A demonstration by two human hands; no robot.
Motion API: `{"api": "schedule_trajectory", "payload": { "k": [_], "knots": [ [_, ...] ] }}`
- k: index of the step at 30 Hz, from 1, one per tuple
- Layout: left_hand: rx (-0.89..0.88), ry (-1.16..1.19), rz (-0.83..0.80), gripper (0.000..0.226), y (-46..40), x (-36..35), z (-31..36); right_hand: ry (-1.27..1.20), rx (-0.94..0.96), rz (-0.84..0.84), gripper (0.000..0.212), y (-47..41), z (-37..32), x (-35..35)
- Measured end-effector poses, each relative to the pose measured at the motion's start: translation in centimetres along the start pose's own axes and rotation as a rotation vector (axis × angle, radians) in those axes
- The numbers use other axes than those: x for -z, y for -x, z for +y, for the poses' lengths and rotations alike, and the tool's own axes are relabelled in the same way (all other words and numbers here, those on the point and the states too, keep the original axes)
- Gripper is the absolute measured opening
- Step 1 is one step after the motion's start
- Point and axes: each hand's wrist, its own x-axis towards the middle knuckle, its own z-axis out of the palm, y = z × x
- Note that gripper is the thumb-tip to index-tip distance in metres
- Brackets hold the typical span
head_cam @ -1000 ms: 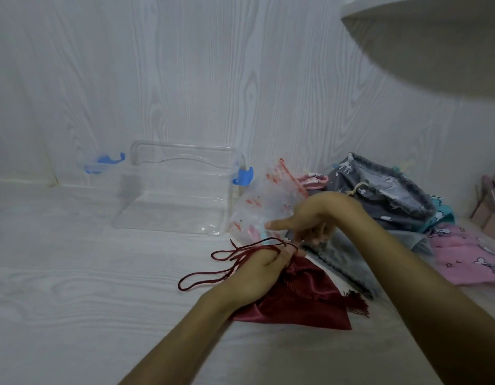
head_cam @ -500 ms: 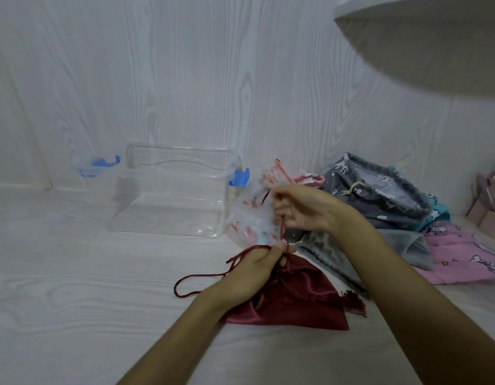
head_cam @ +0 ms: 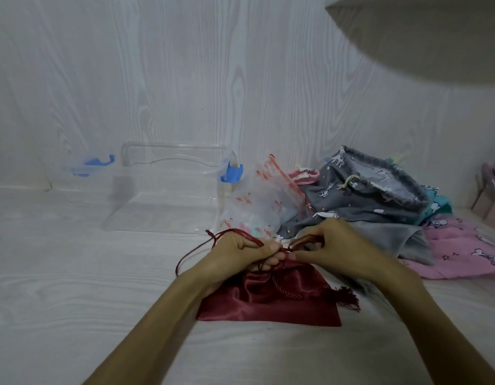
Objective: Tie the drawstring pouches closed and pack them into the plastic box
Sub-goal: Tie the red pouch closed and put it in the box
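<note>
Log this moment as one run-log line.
step: tying | left hand: pinches drawstring | right hand: pinches drawstring | red pouch: on table | plastic box: holds no pouch

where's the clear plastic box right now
In the head view the clear plastic box sits left of centre against the back wall, just left of the flamingo-print pouch and beyond the left hand.

pale wood-grain wall (head_cam: 185, 79) and tabletop (head_cam: 60, 287) — white shelf (head_cam: 435, 37) overhead, upper right.

Soft, dim, even light; wide-angle edge distortion.
</note>
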Motion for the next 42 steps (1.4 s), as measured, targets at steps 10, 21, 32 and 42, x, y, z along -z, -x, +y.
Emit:
{"api": "schedule_trajectory", "payload": {
  "k": [10, 21, 32, 42],
  "knots": [
    [-0.061, 0.144, 0.051, 0.021, 1.1, 0.8, 1.4, -0.356, 0.052, -0.186, 0.035, 1.9, -2.6, 2.5],
    [-0.229, 0.009, 0.047, 0.021, 1.7, 0.4, 1.9, -0.539, -0.023, -0.154, 0.022, 0.5, -2.6, -1.1],
    [-0.636, -0.69, 0.566, 0.012, 0.5, 0.4, -0.9, -0.254, 0.046, 0.397, 0.015, 0.0, -2.2, -3.6],
    [-0.757, -0.738, 0.722, 0.027, 0.4, 0.8, -1.2, -0.744, -0.286, 0.117, 0.034, 0.0, -3.0, -3.7]
  ]
}}
